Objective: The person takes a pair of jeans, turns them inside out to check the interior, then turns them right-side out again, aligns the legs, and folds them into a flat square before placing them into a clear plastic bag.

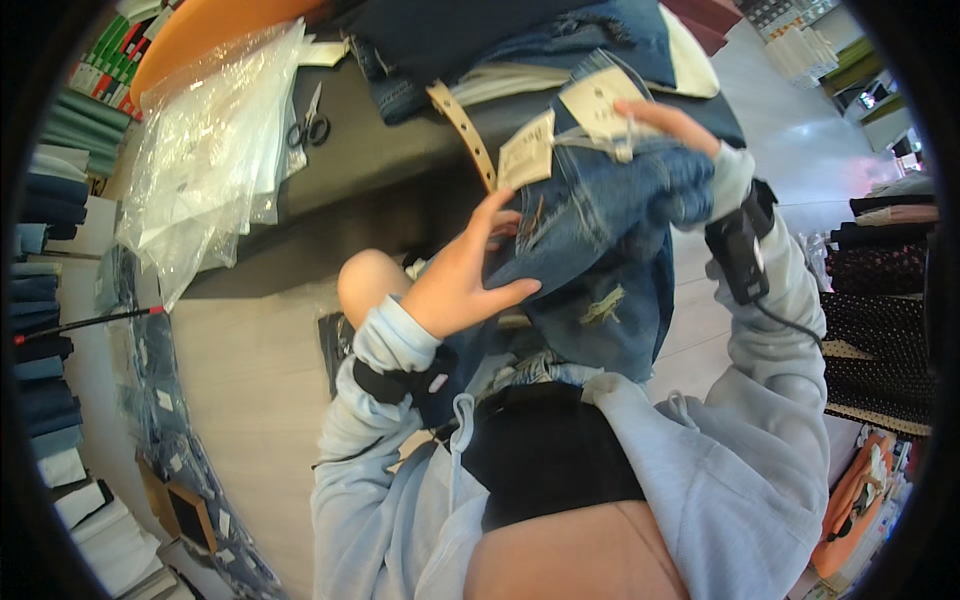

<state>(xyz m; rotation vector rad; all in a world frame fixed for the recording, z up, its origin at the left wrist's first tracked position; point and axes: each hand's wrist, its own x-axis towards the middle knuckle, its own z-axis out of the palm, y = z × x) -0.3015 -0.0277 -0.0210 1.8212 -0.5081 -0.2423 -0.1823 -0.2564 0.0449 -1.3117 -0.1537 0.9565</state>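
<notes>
A pair of blue denim jeans [592,202] with frayed patches is bunched up over my lap. My right hand [675,127] grips it at the upper right, with fingertips on a cream paper tag [596,101]. A second cream tag [526,154] hangs to the left, and a clear plastic fastener [622,146] is near both. Beside that second tag, a tan belt [465,127] with punched holes sticks up. My left hand [465,270] is at the left edge of the denim, thumb spread from the fingers; whether it pinches the cloth is unclear.
Scissors [309,124] lie on a dark grey seat [352,157], next to clear plastic bags [217,142] with white contents. More dark denim garments [517,45] are heaped at the far side. Folded clothes [49,202] line the left; polka-dot fabric [877,337] hangs at right.
</notes>
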